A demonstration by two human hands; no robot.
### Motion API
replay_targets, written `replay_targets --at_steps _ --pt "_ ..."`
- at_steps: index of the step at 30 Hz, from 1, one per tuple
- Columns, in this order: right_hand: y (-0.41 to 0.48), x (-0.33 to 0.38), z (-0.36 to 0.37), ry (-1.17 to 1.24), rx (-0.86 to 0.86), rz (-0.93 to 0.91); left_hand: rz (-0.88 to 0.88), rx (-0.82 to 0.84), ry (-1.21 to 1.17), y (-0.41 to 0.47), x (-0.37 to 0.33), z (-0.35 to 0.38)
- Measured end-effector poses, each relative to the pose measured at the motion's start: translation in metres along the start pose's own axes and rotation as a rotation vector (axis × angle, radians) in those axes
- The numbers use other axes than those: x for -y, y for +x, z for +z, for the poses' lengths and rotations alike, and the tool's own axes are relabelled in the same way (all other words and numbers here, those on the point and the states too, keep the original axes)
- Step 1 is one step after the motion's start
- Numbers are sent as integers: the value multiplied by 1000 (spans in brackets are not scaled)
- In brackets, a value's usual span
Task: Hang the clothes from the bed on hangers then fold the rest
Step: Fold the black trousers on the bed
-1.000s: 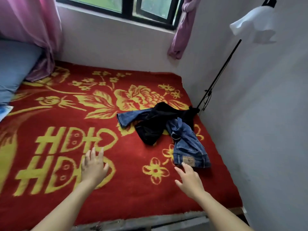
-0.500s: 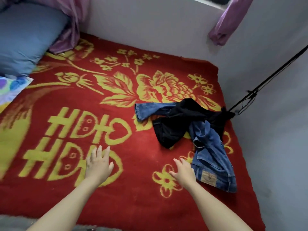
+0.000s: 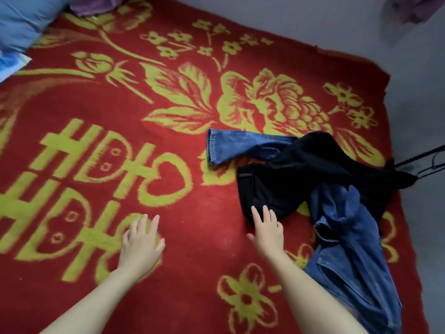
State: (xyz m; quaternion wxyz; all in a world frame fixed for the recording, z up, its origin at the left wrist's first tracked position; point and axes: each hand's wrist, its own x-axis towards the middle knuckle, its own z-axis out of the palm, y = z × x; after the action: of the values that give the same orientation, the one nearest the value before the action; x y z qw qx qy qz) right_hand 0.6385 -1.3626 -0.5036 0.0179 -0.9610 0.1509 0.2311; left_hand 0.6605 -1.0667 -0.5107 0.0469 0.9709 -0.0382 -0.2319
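Both hands have moved farther out over the bed since half a second ago, and the right hand (image 3: 267, 233) has gone from beside the jeans (image 3: 349, 237) up to the black clothes (image 3: 296, 179). Its fingers are straight and spread, and the tips lie over the near edge of the black cloth. They may be touching it, but the view is too blurry to be sure. The left hand (image 3: 142, 244) is well apart from it, at about 7 o'clock in the view. It is flat and spread over the red and yellow blanket (image 3: 192, 225) and holds nothing. The clothes sit in a messy heap at about 3 o'clock on the bed. The black piece lies on top of the jeans. One blue leg sticks out toward 9 o'clock, and the rest of the jeans runs down toward 5 o'clock. A blue pillow (image 3: 21, 18) is at 10 o'clock. A thin black rod (image 3: 421, 160) pokes in at 3 o'clock, near the heap.
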Motion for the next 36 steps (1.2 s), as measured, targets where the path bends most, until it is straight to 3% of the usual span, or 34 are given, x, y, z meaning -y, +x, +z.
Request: replay_targets --at_steps 9,14,20,23,27,31,34,36 --pt "65 -22 28 -181 -11 -89 -10 -43 7 4 24 12" --pt "47 -21 9 25 -125 -8 -2 -108 -47 -9 24 -6" --pt "-56 -24 -39 416 -204 18 55 -87 -102 -58 -5 -44" --pt "-100 -37 -82 608 -227 22 187 15 -163 -75 -22 -67" --pt "-157 -48 -179 684 -253 -79 484 104 -224 -98 -36 -127" --pt "-221 -35 -273 831 -277 -184 672 -18 -292 -116 -57 -191" --pt "-276 -5 -316 885 -273 -255 839 -69 -489 -138 -62 -235" --pt "-307 18 -337 891 -236 -315 911 -52 -751 -149 -57 -262"
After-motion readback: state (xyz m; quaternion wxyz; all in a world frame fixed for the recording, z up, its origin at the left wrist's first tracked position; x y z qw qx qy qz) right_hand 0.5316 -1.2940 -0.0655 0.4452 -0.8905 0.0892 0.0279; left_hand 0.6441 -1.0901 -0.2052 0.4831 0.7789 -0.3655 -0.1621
